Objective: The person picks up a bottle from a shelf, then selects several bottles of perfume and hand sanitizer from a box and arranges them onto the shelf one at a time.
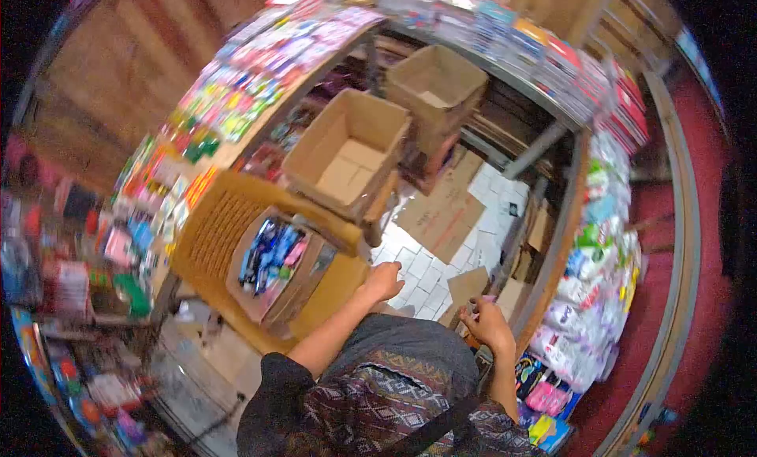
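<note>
Left fingers (392, 272) curl against the seat edge of the yellow chair (206, 244); I cannot tell whether they grip it. Right fingers (475, 311) clench a small dark item (474, 302), too blurred to name, beside the bench (561, 244). A box of blue packets (272, 260) sits on the chair, near the left hand (384, 282).

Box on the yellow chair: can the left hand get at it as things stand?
Probably yes. The left hand is at the chair's seat edge, close beside the box, whose top is open; nothing seems to lie between them.
</note>
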The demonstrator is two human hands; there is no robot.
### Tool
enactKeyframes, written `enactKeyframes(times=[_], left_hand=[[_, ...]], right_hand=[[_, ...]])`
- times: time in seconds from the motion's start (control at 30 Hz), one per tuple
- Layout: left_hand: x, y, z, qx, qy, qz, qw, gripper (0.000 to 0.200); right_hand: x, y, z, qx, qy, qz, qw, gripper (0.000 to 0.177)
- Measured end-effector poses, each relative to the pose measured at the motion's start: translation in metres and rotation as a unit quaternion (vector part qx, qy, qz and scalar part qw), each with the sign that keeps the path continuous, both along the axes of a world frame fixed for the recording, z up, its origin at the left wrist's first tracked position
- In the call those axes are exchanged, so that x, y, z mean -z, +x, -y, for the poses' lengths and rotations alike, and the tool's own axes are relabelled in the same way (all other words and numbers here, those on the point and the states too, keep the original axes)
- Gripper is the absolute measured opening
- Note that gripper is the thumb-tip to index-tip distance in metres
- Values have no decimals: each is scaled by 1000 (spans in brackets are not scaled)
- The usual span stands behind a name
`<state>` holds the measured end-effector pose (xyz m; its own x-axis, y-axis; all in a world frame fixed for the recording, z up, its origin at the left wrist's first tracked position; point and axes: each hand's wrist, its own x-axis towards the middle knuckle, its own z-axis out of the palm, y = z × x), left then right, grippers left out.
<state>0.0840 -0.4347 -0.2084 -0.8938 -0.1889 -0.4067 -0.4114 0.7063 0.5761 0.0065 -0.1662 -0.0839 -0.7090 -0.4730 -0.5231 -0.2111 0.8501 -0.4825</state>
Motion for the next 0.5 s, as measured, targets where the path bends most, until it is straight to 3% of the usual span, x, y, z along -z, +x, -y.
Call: enactKeyframes(times=[0.13, 0.3, 0.43, 0.5], left_hand=[[18, 61, 34, -152, 57, -41, 986, 40], [14, 131, 96, -352, 72, -118, 926, 34], [68, 190, 162, -441, -23, -146, 885, 31], [86, 214, 193, -456, -73, -91, 882, 34]], right_hand=[[-2, 10, 58, -105, 13, -30, 994, 47], [9, 43, 131, -193, 13, -40, 980, 50], [27, 74, 176, -254, 2, -13, 967, 50], [29, 88, 197, -265, 9, 17, 964, 48]])
